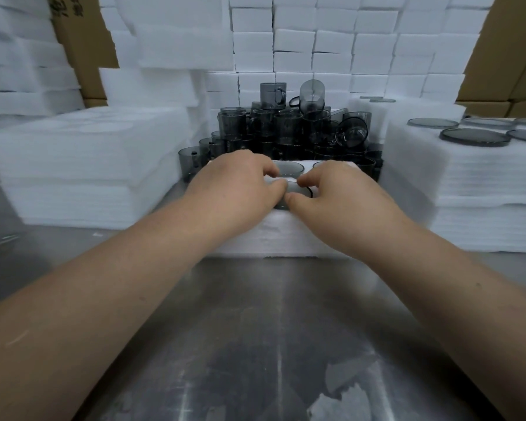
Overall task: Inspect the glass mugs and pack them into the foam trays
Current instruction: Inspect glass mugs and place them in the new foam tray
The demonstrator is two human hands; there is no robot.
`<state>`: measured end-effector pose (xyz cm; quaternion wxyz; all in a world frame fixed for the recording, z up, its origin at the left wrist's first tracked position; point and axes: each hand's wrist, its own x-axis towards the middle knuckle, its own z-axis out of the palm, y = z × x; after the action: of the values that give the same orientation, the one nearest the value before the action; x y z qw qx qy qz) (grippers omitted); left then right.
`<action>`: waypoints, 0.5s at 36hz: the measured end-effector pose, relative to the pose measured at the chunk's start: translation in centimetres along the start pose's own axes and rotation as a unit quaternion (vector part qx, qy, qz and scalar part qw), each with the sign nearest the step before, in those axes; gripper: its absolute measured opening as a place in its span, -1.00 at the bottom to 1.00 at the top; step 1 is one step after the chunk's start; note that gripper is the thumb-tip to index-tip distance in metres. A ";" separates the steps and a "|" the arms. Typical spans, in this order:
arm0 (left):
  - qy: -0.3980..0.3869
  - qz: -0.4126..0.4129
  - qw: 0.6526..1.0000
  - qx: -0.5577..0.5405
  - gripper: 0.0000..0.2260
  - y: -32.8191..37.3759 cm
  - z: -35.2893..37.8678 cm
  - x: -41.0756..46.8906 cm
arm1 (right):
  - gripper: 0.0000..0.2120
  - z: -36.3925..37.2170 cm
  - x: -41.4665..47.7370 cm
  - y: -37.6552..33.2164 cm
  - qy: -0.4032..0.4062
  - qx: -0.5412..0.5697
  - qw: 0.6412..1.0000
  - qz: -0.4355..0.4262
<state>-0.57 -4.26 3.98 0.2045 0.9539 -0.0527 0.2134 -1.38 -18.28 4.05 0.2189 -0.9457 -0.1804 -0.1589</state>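
A steel desk (255, 344) runs up to a wall of white foam blocks (331, 41), with cardboard boxes (82, 41) showing at the far left. Both arms reach forward over a foam tray (286, 235) that lies under the hands. The left hand (234, 183) and the right hand (343, 196) meet over one smoky glass mug (293, 186) sitting in the tray, fingers and thumbs curled and pinching its rim from either side. Just beyond their fingertips a second mug (287, 169) sits in another pocket. Behind the hands rises a heap of mugs (286, 129). A foam stack (82, 159) stands left of the left hand. Right of the right hand, another stack (468, 177) carries grey glass discs (474, 137).
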 end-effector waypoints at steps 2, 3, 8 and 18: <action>-0.010 0.005 1.000 0.006 -0.82 0.1 -0.1 0.0 | -0.73 0.2 -0.1 0.0 0.004 -0.015 1.000 -0.002; -0.015 0.004 1.000 0.006 -0.81 0.2 -0.2 0.0 | -0.73 0.2 -0.1 0.0 0.007 -0.022 1.000 -0.003; -0.024 -0.003 1.000 0.006 -0.80 0.3 -0.3 -0.1 | -0.72 0.5 0.0 -0.1 0.010 -0.036 0.999 -0.019; -0.063 -0.024 0.996 0.067 -0.75 1.2 -1.7 3.5 | -0.67 0.9 -0.5 -0.7 0.000 -0.081 0.996 -0.036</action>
<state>1.75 -4.68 7.35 0.1419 0.9779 -0.0281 0.1513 -1.91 -17.39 3.33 0.1363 -0.9531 -0.2007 -0.1811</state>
